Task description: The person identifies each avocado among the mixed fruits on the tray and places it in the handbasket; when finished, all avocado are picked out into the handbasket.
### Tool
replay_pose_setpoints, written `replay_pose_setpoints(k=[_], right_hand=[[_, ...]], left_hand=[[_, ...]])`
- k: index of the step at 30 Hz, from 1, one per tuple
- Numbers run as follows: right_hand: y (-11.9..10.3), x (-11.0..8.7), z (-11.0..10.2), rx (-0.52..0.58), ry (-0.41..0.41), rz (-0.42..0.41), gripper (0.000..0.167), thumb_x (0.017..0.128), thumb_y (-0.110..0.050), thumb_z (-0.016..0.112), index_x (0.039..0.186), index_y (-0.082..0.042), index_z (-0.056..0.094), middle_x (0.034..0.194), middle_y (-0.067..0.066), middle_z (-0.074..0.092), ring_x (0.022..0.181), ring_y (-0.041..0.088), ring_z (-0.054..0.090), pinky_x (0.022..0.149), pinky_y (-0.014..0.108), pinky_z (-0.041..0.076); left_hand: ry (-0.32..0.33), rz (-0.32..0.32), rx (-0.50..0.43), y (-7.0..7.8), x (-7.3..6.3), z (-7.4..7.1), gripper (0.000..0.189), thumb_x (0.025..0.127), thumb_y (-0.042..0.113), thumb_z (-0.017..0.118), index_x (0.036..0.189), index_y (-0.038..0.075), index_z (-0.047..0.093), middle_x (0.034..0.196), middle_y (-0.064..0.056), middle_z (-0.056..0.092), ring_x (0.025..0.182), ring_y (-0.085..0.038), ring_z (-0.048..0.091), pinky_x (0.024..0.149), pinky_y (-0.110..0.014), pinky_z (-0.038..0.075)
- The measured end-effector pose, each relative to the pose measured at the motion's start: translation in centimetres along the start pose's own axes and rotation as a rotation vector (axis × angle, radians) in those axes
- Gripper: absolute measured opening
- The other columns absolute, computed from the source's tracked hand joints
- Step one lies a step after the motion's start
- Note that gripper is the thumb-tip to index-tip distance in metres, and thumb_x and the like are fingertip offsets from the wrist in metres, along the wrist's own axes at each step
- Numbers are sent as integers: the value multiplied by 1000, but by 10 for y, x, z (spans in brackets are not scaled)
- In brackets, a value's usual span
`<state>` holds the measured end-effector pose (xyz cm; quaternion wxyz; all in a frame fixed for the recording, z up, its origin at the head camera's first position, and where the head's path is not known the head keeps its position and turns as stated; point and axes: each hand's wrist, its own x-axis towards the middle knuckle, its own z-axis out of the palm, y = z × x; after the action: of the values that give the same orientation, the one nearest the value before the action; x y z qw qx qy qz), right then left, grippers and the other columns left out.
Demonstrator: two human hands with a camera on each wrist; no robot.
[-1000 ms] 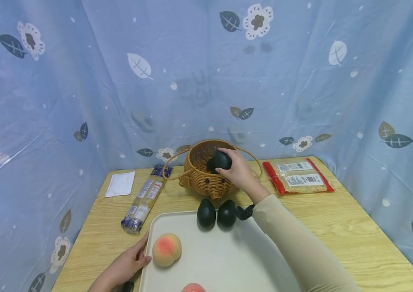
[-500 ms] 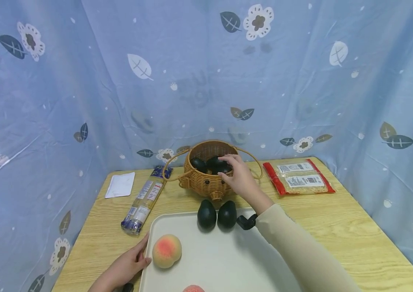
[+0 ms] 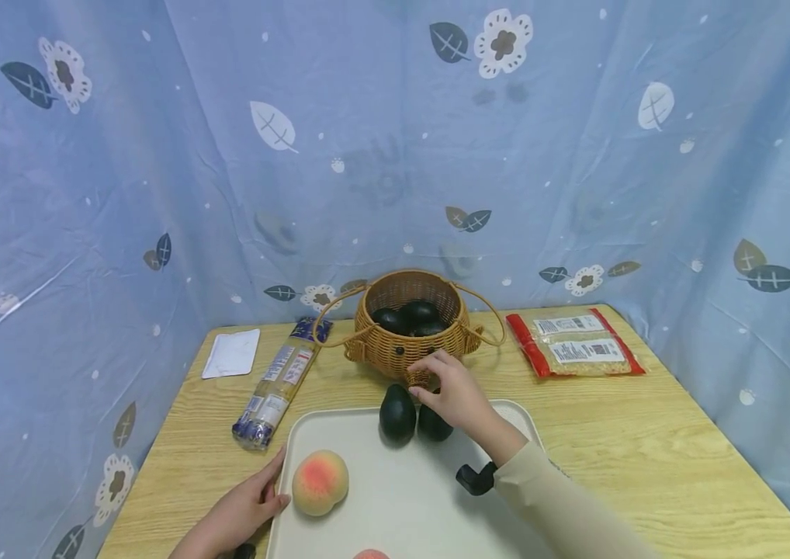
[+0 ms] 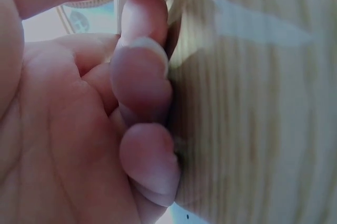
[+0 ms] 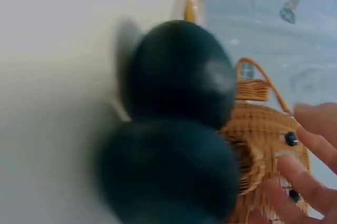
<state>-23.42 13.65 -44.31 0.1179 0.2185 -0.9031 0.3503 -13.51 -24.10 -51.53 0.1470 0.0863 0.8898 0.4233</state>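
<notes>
My left hand (image 3: pixel 244 505) rests at the left edge of the cream tray (image 3: pixel 395 512), its fingertips down on the wooden table in the left wrist view. A peach (image 3: pixel 320 483) lies on the tray beside it. The right hand (image 3: pixel 461 394) holds nothing; its thumb and fingers are apart over the tray's back edge, in front of the wicker basket (image 3: pixel 384 353). Below it are two dark avocados, the left avocado (image 3: pixel 397 414) in full view and the right avocado (image 3: pixel 434 425) partly hidden by the hand. Several dark avocados (image 3: pixel 419 312) lie inside the basket.
Left of the basket lies a clear packet of noodles (image 3: pixel 279 380) with blue ends, near a white card (image 3: pixel 230 354). A red-edged packet (image 3: pixel 575 341) of pale grains lies to the right. Another peach (image 3: pixel 371 554) is cut off at the bottom. A blue curtain (image 3: pixel 381 140) surrounds the table.
The right hand has let go of an avocado inside the basket, then moved back and down to the two avocados on the tray. The left hand has stayed at the tray's edge.
</notes>
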Motion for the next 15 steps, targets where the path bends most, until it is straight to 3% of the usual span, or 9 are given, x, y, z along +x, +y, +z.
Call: replay_pose_setpoints(k=[5,10,15], right_hand=[[8,-11,12,-33,-70,-4,36,87,-16,89,120,-14,76,127,5,60,117,29,55,96,48,50],[12,-15,15,-13,-45,21,37,84,-9,90,118,-11,76,129,11,55,119,34,55,98,49,50],[18,-19,18,-24,-33,43,31,80,-5,92,106,-10,75,124,12,55,116,33,58,96,48,52]], left_hand=[[-10,0,-1,-1,0,-1,82,98,21,75,162,-3,30,80,-2,49,64,-12,44,55,-27,36],[-14,-9,6,-2,1,-1,83,98,25,75,163,-1,30,81,-2,49,65,-12,44,55,-28,36],[-5,-21,13,-1,1,-1,82,98,25,75,163,0,30,82,-2,49,65,-12,44,56,-28,37]])
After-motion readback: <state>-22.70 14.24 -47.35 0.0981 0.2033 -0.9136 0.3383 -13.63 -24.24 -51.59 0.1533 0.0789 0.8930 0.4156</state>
